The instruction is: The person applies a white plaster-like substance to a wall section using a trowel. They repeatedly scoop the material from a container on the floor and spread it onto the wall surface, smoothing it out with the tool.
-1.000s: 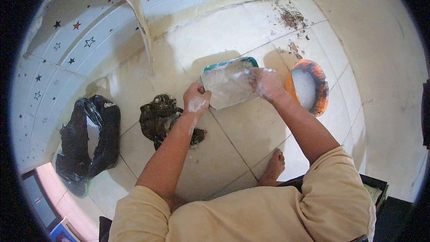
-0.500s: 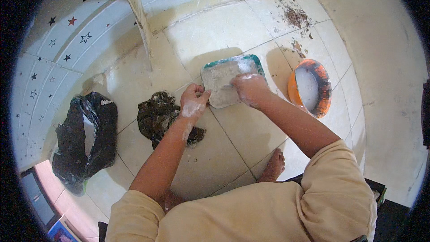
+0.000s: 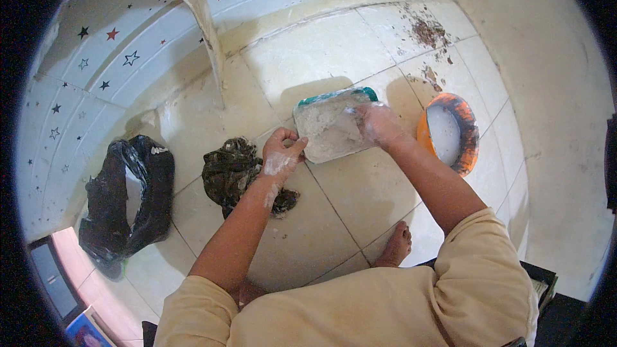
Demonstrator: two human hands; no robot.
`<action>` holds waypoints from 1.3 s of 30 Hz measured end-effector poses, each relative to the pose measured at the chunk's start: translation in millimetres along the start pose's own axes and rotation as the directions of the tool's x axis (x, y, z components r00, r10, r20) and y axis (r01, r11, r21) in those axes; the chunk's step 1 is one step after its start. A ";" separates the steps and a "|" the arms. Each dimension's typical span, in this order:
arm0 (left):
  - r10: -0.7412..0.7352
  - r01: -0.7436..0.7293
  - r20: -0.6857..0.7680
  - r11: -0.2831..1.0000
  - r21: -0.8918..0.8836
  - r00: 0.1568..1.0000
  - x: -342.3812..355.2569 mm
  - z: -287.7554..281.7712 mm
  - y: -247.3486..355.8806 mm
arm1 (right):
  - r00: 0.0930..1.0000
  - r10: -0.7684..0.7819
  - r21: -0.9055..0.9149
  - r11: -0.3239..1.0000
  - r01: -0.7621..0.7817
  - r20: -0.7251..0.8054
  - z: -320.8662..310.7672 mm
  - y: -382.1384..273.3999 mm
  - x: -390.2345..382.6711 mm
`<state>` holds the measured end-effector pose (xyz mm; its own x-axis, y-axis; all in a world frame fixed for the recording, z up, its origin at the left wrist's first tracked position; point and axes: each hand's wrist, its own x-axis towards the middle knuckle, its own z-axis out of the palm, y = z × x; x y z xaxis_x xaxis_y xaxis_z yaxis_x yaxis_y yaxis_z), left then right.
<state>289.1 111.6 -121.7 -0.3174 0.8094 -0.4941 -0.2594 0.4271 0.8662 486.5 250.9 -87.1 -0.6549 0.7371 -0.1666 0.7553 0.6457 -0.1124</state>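
A shallow rectangular tub [image 3: 310,101] with a green rim stands on the tiled floor in front of me. Greyish-white paste [image 3: 328,122] fills much of it, heaped toward the left. My left hand [image 3: 283,152], smeared white on its back, is closed on the tub's near left corner, thumb against the fingers. Over the tub's right side, my right hand [image 3: 380,125] is curled and blurred by motion. Its fingertips are down at the paste, and what it grips is hidden. Just left of my left wrist lies a crumpled dark, paste-smeared cloth or bag [image 3: 228,170].
An orange bowl [image 3: 474,154] of whitish liquid stands to the right. A black plastic bag [image 3: 157,180] with white material inside stands at the left. Brown debris [image 3: 429,32] lies by the far wall. A curved pale support [image 3: 209,35] rises at upper left; my bare foot [image 3: 395,244] is near.
My right hand has moved right across the tub, and the paste there looks pushed about. My left hand keeps its place at the corner. The whole view has shifted slightly.
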 end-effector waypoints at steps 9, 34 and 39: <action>0.029 -0.029 0.012 0.999 0.031 1.000 4.3 -1.1 -4.0 | 0.937 -0.222 0.000 0.973 0.230 -0.270 27.8 -53.6 3.8; 0.040 -0.038 0.020 0.997 -0.070 0.999 15.6 -0.4 -27.3 | 0.991 0.096 -0.088 0.991 -0.104 -0.091 -1.3 -12.1 14.7; 0.069 -0.069 -0.013 0.998 0.000 0.998 9.7 1.4 -21.7 | 0.997 0.082 0.054 0.995 -0.082 0.007 2.4 -28.7 0.0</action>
<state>293.0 110.7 -145.1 -0.3464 0.8317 -0.4338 -0.2368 0.3699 0.8984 464.8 231.9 -86.2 -0.5909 0.7859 -0.1825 0.8066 0.5713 -0.1515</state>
